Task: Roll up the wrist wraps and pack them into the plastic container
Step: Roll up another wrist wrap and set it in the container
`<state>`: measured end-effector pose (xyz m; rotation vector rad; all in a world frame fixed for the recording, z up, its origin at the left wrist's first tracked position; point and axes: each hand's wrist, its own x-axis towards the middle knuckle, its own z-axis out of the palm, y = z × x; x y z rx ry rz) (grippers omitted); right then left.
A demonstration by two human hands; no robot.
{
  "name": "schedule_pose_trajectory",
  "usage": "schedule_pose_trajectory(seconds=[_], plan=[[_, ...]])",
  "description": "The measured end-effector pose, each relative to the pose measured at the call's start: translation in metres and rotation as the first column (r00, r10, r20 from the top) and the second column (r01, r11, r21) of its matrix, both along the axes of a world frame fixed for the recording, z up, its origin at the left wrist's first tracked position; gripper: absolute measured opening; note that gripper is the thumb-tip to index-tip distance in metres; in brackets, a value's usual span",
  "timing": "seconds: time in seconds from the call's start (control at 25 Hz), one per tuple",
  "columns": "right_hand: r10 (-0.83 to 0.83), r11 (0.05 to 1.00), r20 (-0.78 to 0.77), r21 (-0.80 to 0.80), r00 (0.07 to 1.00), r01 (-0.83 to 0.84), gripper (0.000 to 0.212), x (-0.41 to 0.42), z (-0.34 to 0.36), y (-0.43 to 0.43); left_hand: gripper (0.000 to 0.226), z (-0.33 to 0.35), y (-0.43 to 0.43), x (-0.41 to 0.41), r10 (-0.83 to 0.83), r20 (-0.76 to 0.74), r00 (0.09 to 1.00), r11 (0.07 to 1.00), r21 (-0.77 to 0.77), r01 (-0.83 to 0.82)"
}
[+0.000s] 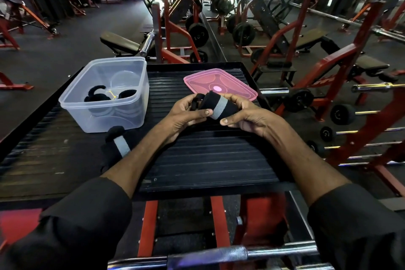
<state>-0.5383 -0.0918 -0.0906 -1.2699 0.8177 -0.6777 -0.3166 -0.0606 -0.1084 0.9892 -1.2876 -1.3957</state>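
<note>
- The left hand [186, 114] and right hand [243, 114] both grip a rolled wrist wrap [221, 106], black with a grey stripe, above the tabletop [208, 160] to the right of the plastic container [122, 116].
- Black packed wraps [98, 95] lie inside the container.
- A pink lid [232, 85] lies to its right.
- A loose wrap [118, 144] lies just in front of the container.

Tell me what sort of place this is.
A gym, very likely its free-weight area. A padded bench, black weight plates hung on red steel frames, and a chrome barbell on a rack at the right all point to that.
</note>
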Motion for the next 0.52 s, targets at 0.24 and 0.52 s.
schedule_pose_trajectory(seconds=[0.24, 0.52], plan=[[0.023, 1.000, -0.066, -0.007, 0.998, -0.024, 0.069, -0.006, 0.004, 0.001, 0.054, 0.007, 0.010, 0.002, -0.050, 0.030, 0.998, 0.999, -0.016, 0.051], [-0.054, 0.949, -0.315, -0.311, 0.947, -0.050, 0.073, 0.010, 0.006, 0.022, 0.061, 0.013, 0.026, 0.000, 0.022, 0.274, 0.961, 0.979, -0.202, 0.035]])
